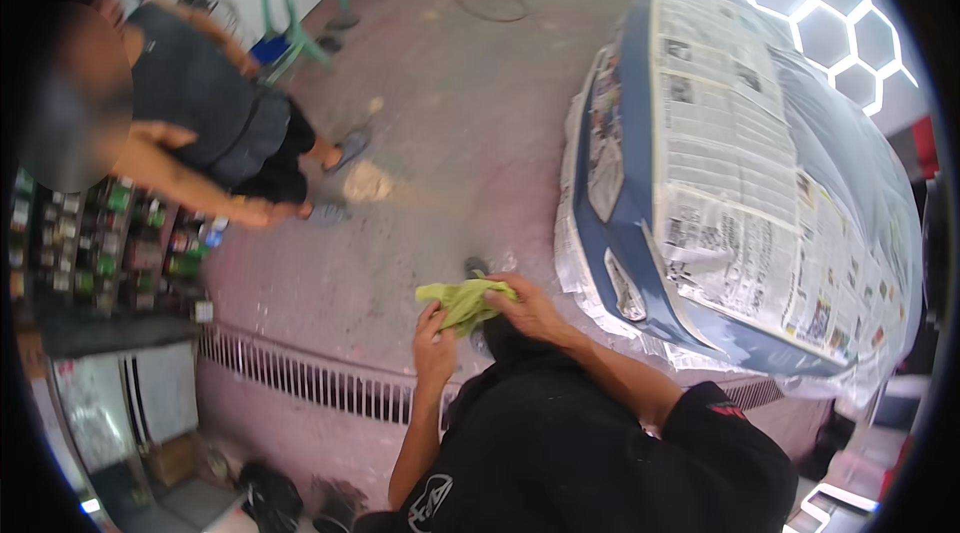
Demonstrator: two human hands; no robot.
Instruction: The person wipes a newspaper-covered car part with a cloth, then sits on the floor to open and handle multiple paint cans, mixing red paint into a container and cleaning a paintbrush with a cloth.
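A yellow-green cloth (462, 304) is bunched up between my two hands in front of my body. My left hand (432, 335) grips its left lower part, fingers closed on the fabric. On the other side my right hand (524, 307) pinches the cloth's right end. One corner of the cloth sticks out to the left past my left fingers. To the right of my hands, apart from them, stands a car (630, 183) with blue-grey bodywork, its upper parts masked with newspaper (730, 143) and clear plastic sheeting (850, 123).
A person (205, 93) in a dark sleeveless top stands at the left, near shelves of small containers (110, 243). Green plastic chairs (285, 23) stand behind. A slotted floor drain (310, 378) crosses near my feet. A hose (480, 3) lies on the far floor.
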